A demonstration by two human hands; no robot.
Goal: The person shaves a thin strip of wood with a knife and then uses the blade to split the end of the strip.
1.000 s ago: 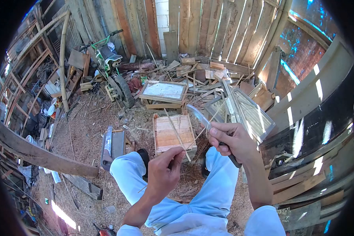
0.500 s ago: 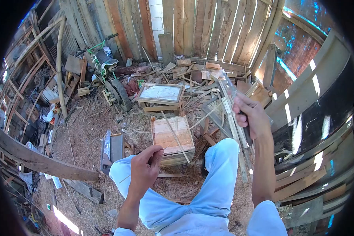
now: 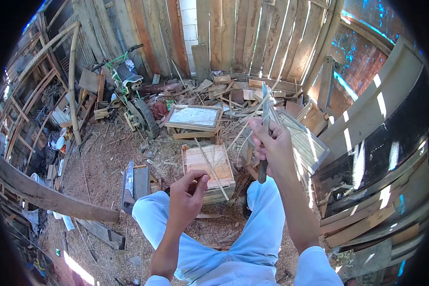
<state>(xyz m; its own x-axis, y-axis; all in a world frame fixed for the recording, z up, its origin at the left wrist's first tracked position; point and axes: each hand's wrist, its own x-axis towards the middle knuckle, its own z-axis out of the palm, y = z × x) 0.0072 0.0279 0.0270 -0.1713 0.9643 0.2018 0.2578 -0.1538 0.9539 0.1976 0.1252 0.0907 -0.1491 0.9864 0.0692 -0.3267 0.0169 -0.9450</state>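
Beyond my narrowed left hand (image 3: 186, 198), contents indistinct, stands a wooden box (image 3: 216, 193); my right hand (image 3: 275, 147) grips a knife (image 3: 266, 112).

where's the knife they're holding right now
In the head view, the knife is right of centre, gripped in the right hand; its blade points up toward the scrap wood pile, its handle just above the right knee.

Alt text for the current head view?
Right hand grips a knife pointing away; the left hand, curled, is near a wooden box with a stick across it. Wood scraps lie piled before a plank wall.
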